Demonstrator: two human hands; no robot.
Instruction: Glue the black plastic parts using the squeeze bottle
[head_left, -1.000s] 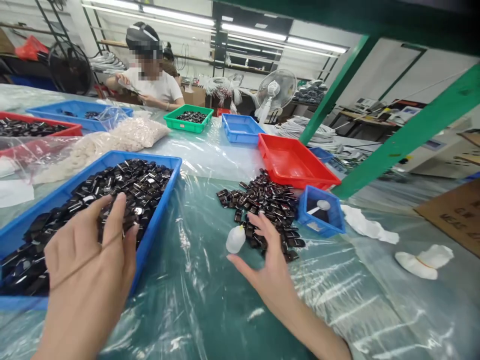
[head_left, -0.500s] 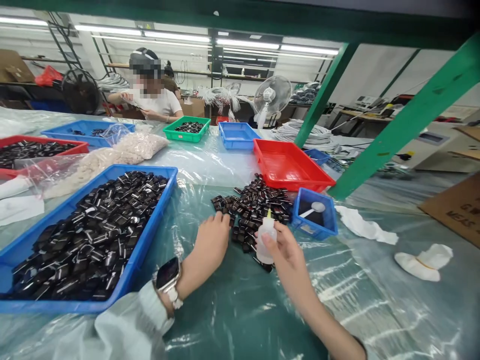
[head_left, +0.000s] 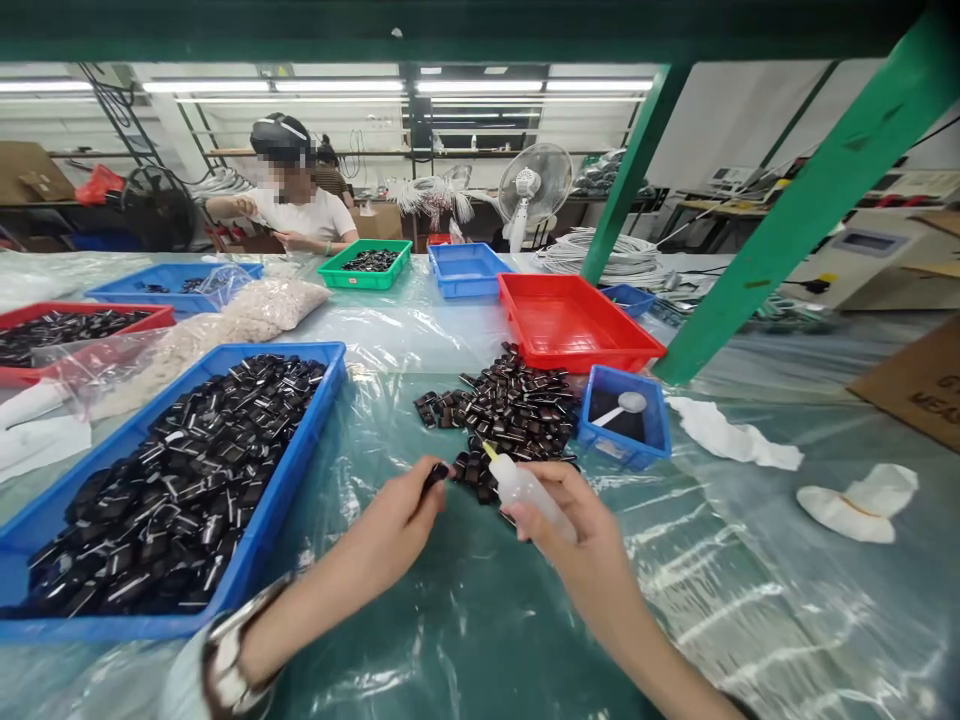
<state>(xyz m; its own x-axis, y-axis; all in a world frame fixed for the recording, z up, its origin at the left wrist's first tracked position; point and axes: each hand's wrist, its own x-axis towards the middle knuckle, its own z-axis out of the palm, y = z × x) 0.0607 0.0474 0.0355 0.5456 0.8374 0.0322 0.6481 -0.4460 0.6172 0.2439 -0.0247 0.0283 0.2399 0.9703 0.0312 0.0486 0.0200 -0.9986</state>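
Head view, pile of dark parts (head_left: 517,405): it lay on the plastic-covered desk (head_left: 465,630) and served as landmark.
Left hand (head_left: 397,510): just left of the pile's near edge; its grip was closed, thumb and fingers pinching a single black piece (head_left: 434,477).
Black piece: at the fingertips, partly hidden by them.
Right hand (head_left: 585,515): at the pile's near right side; its grip was part-curled, fitted around a white bottle (head_left: 529,495).
White bottle: between thumb and fingers, tilted, its yellow tip (head_left: 490,451) pointing up and left at the pile's near edge, near the black piece but apart from it.
Small blue bin (head_left: 611,452): just right of the pile, a spoon (head_left: 631,402) inside.
Red tray (head_left: 581,315): just beyond the pile.
Large blue tray (head_left: 304,440): left of the pile, full of similar parts.
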